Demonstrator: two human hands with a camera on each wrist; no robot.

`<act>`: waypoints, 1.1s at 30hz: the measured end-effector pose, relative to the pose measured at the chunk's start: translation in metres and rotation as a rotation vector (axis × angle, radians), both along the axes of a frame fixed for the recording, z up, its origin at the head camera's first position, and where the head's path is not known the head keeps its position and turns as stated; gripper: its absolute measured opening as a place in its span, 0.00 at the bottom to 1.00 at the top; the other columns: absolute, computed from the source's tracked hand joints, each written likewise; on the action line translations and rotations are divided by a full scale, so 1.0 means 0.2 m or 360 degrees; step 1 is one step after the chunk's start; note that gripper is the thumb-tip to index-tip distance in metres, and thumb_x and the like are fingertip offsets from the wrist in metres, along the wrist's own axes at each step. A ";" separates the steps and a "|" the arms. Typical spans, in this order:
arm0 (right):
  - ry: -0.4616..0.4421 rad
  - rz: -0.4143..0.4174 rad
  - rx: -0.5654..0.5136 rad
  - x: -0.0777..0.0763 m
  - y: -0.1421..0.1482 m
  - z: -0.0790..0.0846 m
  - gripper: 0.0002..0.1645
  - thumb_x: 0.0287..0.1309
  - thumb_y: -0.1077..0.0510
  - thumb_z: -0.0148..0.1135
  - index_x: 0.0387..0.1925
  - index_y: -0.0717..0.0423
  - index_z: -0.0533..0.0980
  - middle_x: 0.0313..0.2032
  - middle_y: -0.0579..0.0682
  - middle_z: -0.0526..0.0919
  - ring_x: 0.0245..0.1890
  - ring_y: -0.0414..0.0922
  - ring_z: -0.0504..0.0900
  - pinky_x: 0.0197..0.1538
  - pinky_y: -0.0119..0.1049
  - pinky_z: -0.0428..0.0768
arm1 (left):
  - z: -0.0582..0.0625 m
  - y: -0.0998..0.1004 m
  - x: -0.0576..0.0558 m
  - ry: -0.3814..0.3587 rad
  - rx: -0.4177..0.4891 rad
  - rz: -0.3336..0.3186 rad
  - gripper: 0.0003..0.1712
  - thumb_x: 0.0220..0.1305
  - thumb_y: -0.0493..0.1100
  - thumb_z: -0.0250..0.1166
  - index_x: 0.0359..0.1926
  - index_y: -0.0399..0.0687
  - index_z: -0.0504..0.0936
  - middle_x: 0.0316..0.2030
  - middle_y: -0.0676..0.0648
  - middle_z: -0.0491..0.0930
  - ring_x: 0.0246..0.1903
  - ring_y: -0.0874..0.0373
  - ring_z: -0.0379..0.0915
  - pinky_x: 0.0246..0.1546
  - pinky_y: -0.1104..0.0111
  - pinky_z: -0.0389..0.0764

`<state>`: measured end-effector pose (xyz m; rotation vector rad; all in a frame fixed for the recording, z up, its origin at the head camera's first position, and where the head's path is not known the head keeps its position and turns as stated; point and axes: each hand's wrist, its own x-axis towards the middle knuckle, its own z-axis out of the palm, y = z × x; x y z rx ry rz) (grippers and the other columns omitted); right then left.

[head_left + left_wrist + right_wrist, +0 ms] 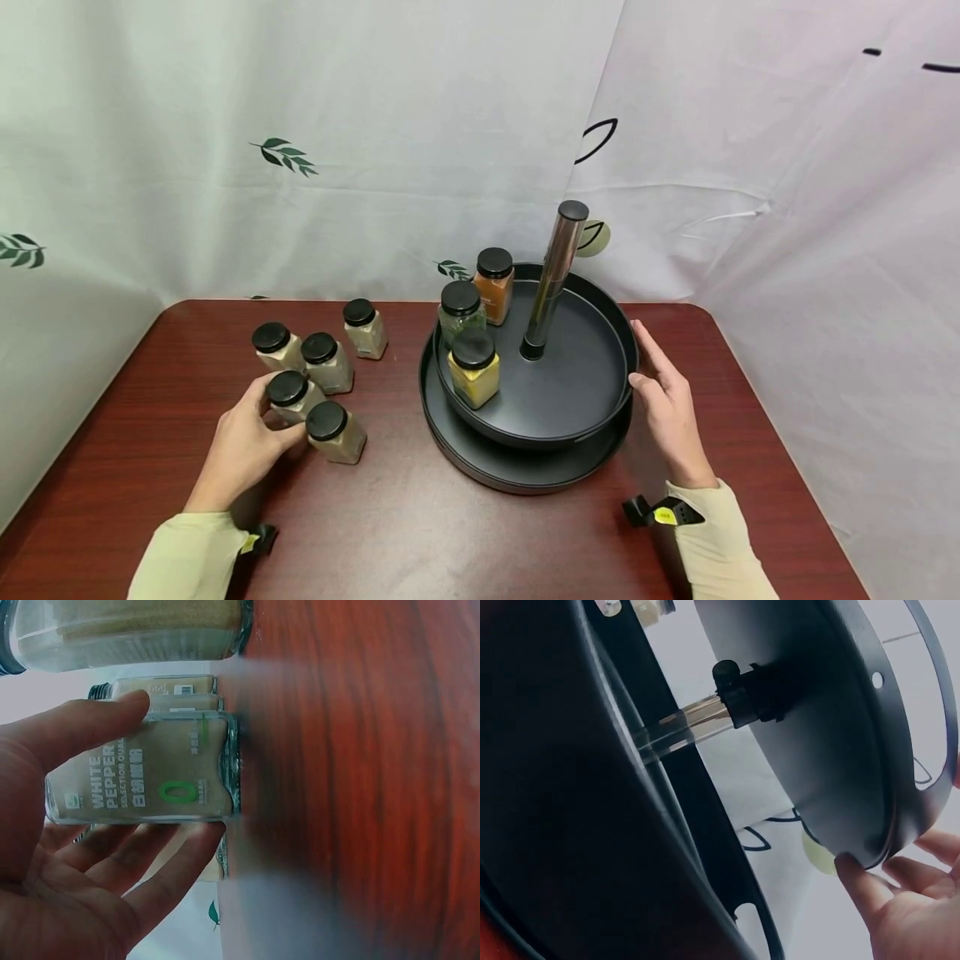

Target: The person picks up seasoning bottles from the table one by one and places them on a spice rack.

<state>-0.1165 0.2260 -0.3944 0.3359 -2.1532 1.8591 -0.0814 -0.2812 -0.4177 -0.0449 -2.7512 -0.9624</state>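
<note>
My left hand [243, 442] grips a square glass jar of white pepper [176, 765] with a black lid, thumb on one side and fingers on the other. That jar's base is at the tabletop. Close by it stands another pale-powder jar [341, 437], and more pale jars [330, 367] are grouped behind. On the right, my right hand [671, 417] touches the outer rim of the upper tray [577, 392] of a black two-tier rack, with its fingers fairly straight. A yellow-powder jar [476, 379], a green-herb jar [461, 312] and an orange-powder jar [495, 287] stand on this tray's left side.
From the upper tray rises a shiny post [553, 283] with a black cap. Below it, the wider-set lower tray [517, 479] rests on the dark red wooden table [405, 533]. A white patterned cloth [375, 125] hangs behind the table.
</note>
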 end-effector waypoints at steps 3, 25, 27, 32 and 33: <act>0.0025 0.0095 -0.0061 0.00 0.00 0.00 0.41 0.62 0.78 0.38 0.76 0.55 0.60 0.75 0.56 0.60 0.75 0.46 0.59 0.68 0.26 0.62 | 0.00 0.01 0.00 0.0009 -0.0009 0.0015 0.42 0.48 0.35 0.80 0.63 0.37 0.69 0.49 0.32 0.82 0.43 0.41 0.83 0.34 0.86 0.70; 0.0203 0.0152 0.0037 0.02 0.01 -0.03 0.39 0.62 0.78 0.45 0.75 0.65 0.58 0.75 0.64 0.57 0.75 0.48 0.57 0.70 0.28 0.61 | 0.04 -0.01 0.06 0.0102 0.0010 0.0168 0.45 0.43 0.39 0.84 0.62 0.41 0.72 0.44 0.36 0.84 0.36 0.88 0.65 0.33 0.88 0.71; 0.0204 0.0159 0.0033 0.03 0.01 -0.03 0.38 0.63 0.77 0.46 0.75 0.66 0.57 0.75 0.65 0.57 0.75 0.48 0.58 0.70 0.28 0.61 | 0.05 -0.01 0.07 0.0123 0.0026 0.0190 0.44 0.42 0.39 0.84 0.62 0.41 0.73 0.42 0.36 0.85 0.34 0.89 0.66 0.32 0.88 0.71; 0.0208 0.0172 0.0033 0.04 0.01 -0.03 0.37 0.64 0.77 0.49 0.75 0.67 0.57 0.75 0.64 0.57 0.75 0.48 0.59 0.69 0.28 0.63 | 0.09 0.00 0.08 0.0137 0.0071 0.0285 0.42 0.43 0.41 0.84 0.61 0.44 0.76 0.45 0.40 0.84 0.32 0.90 0.67 0.33 0.89 0.71; 0.0208 0.0171 0.0038 0.04 0.01 -0.02 0.37 0.65 0.77 0.49 0.75 0.67 0.57 0.75 0.64 0.57 0.74 0.48 0.59 0.69 0.29 0.63 | 0.10 0.00 0.09 0.0141 0.0077 0.0301 0.42 0.43 0.42 0.84 0.60 0.45 0.76 0.45 0.41 0.84 0.32 0.90 0.67 0.33 0.89 0.71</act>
